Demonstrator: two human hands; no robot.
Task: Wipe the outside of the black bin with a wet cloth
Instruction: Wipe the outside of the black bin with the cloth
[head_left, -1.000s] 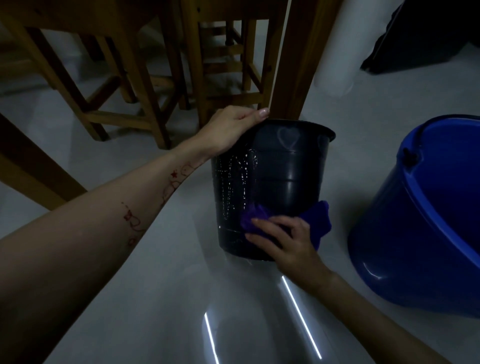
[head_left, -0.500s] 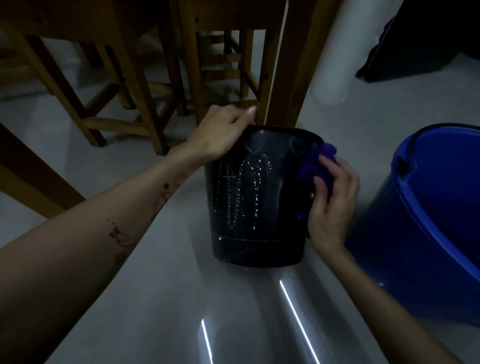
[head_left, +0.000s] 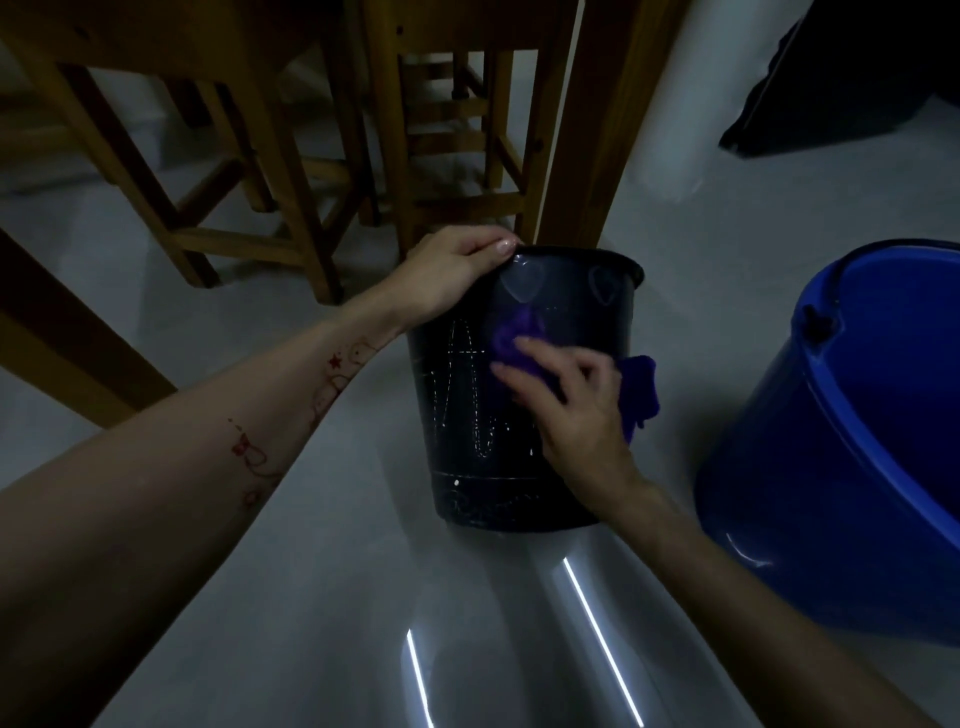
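The black bin (head_left: 467, 415) stands upright on the grey floor in the middle of the head view. Lines of water drops glint on its front wall, and two heart shapes show near its rim. My left hand (head_left: 447, 273) grips the rim at the bin's upper left. My right hand (head_left: 571, 410) presses a purple cloth (head_left: 514, 338) flat against the front wall, about halfway up. One end of the cloth hangs out past the bin's right side, under my palm.
A large blue bucket (head_left: 841, 467) stands close to the right of the bin. Wooden table and stool legs (head_left: 291, 171) crowd the floor right behind and to the left. A thick wooden post (head_left: 597, 130) rises just behind the bin. A dark object (head_left: 841, 78) lies at the far right.
My right hand swept the cloth from low on the front up to the bin's right rim, then back left onto the middle of the front wall. My left hand kept hold of the rim.
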